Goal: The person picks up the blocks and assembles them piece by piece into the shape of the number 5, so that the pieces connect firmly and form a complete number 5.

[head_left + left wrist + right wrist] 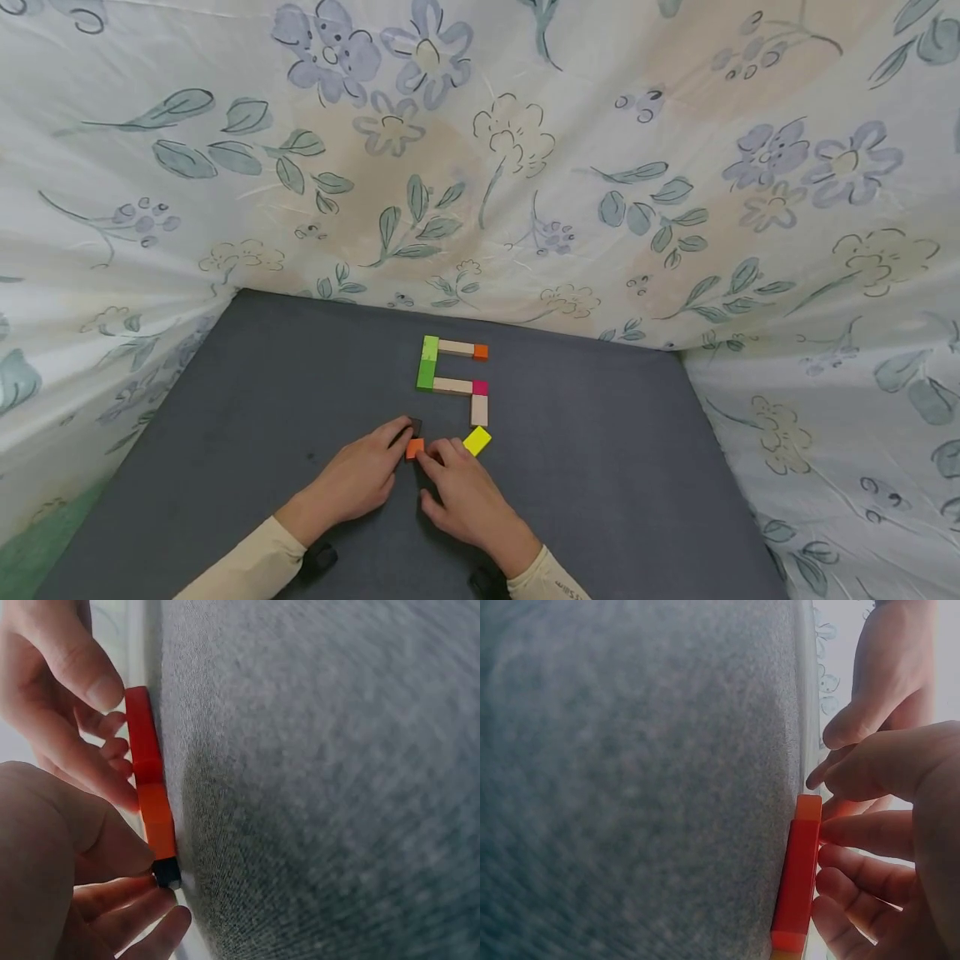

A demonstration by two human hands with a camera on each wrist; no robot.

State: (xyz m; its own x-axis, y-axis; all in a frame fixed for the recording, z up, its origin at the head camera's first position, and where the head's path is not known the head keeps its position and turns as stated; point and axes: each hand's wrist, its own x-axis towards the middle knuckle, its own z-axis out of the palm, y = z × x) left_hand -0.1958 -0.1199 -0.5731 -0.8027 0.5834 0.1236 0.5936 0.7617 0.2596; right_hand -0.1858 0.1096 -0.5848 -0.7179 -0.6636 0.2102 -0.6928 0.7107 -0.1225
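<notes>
My left hand [358, 477] pinches a small black block [166, 871] between thumb and fingers. An orange block [415, 449] lies against it, between my two hands. Beyond the orange one, a longer red block [796, 874] continues the row; in the head view my right hand [468, 500] covers it. The right fingertips touch the side of the row at the red and orange blocks, fingers loosely bent. Its thumb appears apart from them in the head view. A yellow block [477, 441] sits angled beyond the right fingers.
Farther off, light green [430, 347] and dark green [426, 374] blocks join wooden ones [455, 348], an orange-red block [481, 352] and a pink block [480, 387]. A wooden block [479, 410] reaches towards the yellow one. Floral cloth [480, 167] hangs around the dark grey table [600, 467].
</notes>
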